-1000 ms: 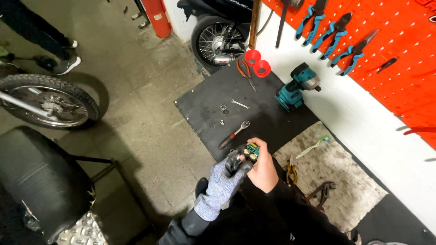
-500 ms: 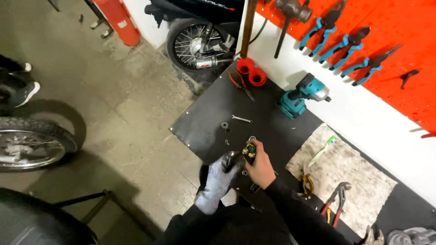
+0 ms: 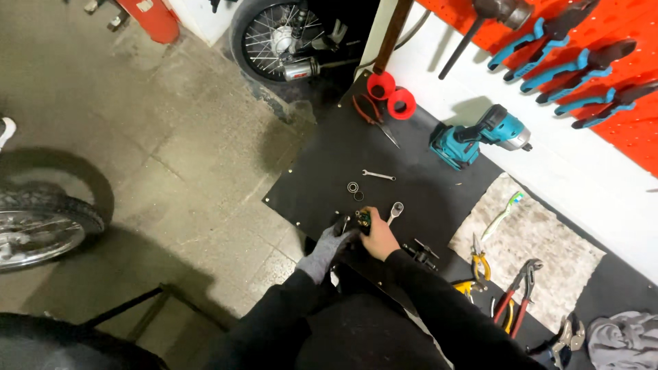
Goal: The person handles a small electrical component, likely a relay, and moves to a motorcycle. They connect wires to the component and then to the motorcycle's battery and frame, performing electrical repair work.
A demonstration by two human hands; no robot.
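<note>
Concrete workshop floor [image 3: 157, 171], broad and open to the left, bounded by motorcycle wheels [image 3: 277, 38]; black mat [image 3: 329, 157] laid over it as work surface, its near-left edge just under the hands; red pegboard [image 3: 617, 41] keeps pliers hung within reach; teal drill [image 3: 480, 133] parked by the wall; ratchet wrench [image 3: 394, 212] just beside the right hand [image 3: 379, 238], bare, closed round a small dark part [image 3: 362, 220] held low over the mat's edge; gloved left hand [image 3: 329, 245] gripping its other side.

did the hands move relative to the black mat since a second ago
Yes. The hands now sit over the black mat's near edge by the small wrench; earlier they were short of it.
</note>
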